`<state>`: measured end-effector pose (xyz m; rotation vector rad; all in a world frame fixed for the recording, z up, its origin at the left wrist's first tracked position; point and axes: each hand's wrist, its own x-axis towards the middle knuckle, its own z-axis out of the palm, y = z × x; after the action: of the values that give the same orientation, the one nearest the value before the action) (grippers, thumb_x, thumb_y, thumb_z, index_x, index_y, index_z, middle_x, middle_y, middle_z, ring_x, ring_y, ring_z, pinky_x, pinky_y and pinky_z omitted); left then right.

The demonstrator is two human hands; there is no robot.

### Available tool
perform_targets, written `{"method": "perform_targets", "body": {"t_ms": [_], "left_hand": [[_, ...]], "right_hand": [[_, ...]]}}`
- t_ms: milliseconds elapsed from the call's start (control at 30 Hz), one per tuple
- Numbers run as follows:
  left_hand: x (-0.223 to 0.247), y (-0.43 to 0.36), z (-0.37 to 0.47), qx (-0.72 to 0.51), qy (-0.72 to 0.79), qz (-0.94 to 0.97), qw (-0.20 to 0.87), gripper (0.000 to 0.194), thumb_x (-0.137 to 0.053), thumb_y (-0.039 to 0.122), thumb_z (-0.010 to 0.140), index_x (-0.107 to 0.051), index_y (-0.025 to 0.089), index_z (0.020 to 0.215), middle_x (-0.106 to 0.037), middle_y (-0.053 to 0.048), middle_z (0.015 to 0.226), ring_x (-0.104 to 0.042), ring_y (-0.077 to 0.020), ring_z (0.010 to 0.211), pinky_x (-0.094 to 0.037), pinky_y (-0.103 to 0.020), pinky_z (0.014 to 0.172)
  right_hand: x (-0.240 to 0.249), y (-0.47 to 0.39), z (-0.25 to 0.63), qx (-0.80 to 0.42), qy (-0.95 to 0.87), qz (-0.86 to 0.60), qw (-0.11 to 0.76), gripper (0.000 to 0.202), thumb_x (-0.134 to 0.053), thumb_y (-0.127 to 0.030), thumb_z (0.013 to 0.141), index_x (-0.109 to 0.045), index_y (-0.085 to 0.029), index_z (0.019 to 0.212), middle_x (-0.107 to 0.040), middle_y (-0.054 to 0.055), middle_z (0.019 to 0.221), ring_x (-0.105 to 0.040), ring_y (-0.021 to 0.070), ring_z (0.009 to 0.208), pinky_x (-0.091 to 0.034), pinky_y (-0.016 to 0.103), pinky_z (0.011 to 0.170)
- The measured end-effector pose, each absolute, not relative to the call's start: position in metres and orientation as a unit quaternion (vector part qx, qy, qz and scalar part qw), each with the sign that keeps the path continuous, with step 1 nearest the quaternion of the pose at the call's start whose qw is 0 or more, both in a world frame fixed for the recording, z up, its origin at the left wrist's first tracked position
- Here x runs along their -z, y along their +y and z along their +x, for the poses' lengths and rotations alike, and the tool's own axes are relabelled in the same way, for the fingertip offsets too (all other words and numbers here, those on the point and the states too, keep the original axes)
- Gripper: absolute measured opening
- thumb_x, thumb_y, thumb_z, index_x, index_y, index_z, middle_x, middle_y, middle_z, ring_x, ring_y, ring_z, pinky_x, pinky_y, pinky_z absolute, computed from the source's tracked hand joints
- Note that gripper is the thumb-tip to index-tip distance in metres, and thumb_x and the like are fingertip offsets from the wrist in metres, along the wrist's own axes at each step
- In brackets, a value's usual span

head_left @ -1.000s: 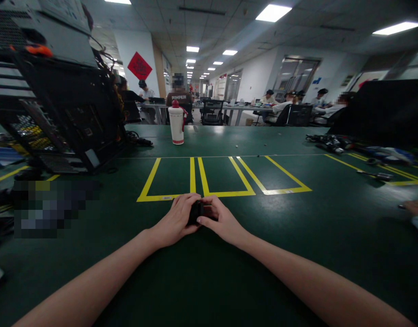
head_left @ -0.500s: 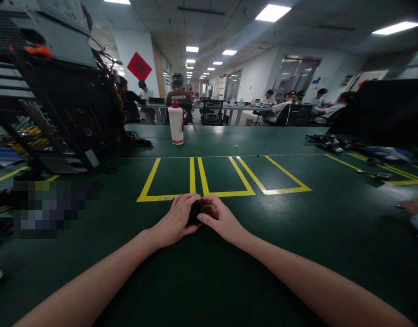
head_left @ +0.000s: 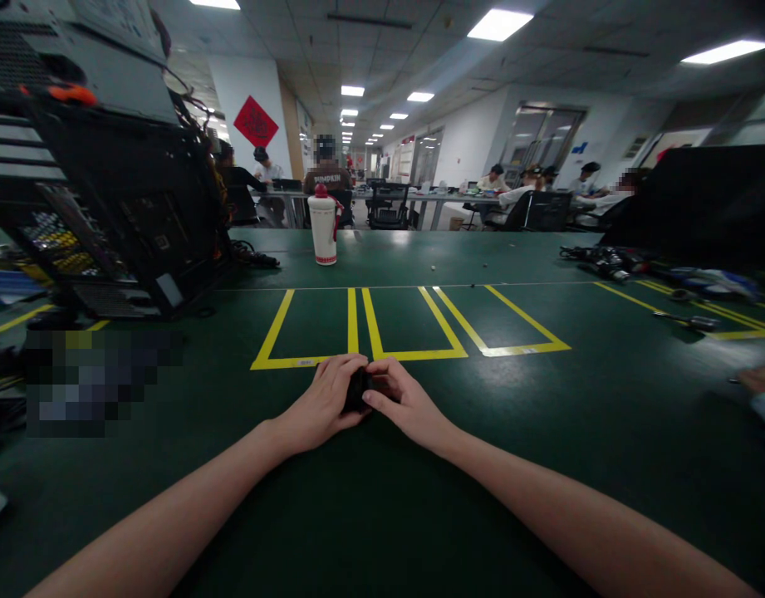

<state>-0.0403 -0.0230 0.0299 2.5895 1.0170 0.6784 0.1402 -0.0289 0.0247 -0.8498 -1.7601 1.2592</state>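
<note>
Both my hands meet around a small black object [head_left: 355, 392] low over the green table [head_left: 382, 515], just in front of the yellow tape. Its kind I cannot make out, since my fingers cover much of it. My left hand [head_left: 326, 397] curls over it from the left, thumb along the near side. From the right, my right hand [head_left: 407, 400] holds it between bent fingers and thumb. The tape marks several open-backed boxes, and the middle box's yellow line [head_left: 423, 355] runs just beyond my fingertips.
At the far side stands a white bottle [head_left: 324, 228] with a red lid. A black computer case [head_left: 164, 224] rises on the left. Dark tools and cables [head_left: 606, 262] lie at the right, near a metal tool [head_left: 687, 321]. Another person's hand [head_left: 759, 379] rests at the right edge.
</note>
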Motion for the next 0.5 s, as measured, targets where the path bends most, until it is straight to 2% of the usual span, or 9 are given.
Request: {"method": "perform_targets", "body": {"t_ms": [100, 333, 500], "left_hand": [[-0.0309, -0.0232, -0.0401, -0.231, 0.353, 0.896, 0.140, 0.062, -0.056, 0.019, 0.076, -0.019, 0.023, 0.125, -0.033, -0.010, 0.124, -0.032, -0.0265, 0.116, -0.031, -0.048, 0.096], [-0.0274, -0.0221, -0.0399, -0.237, 0.351, 0.896, 0.135, 0.063, -0.056, 0.016, 0.075, -0.018, 0.023, 0.125, -0.033, -0.010, 0.124, -0.032, -0.0263, 0.117, -0.030, -0.048, 0.097], [-0.0290, -0.0225, -0.0404, -0.241, 0.346, 0.897, 0.131, 0.063, -0.056, 0.018, 0.075, -0.018, 0.024, 0.125, -0.034, -0.009, 0.124, -0.033, -0.0267, 0.116, -0.031, -0.049, 0.096]], "right_hand": [[-0.0243, -0.0284, 0.1403, -0.501, -0.688, -0.345, 0.396, 0.031, -0.055, -0.021, 0.076, -0.044, -0.022, 0.105, -0.050, 0.004, 0.108, -0.049, 0.0175, 0.104, -0.041, 0.040, 0.093], [-0.0232, -0.0290, 0.1409, -0.481, -0.708, -0.331, 0.398, 0.032, -0.059, -0.017, 0.073, -0.045, -0.022, 0.100, -0.049, 0.002, 0.104, -0.049, 0.0161, 0.102, -0.040, 0.039, 0.093], [-0.0257, -0.0298, 0.1405, -0.496, -0.698, -0.337, 0.393, 0.025, -0.053, -0.023, 0.078, -0.045, -0.023, 0.100, -0.050, 0.002, 0.104, -0.050, 0.0164, 0.101, -0.042, 0.038, 0.091]]}}
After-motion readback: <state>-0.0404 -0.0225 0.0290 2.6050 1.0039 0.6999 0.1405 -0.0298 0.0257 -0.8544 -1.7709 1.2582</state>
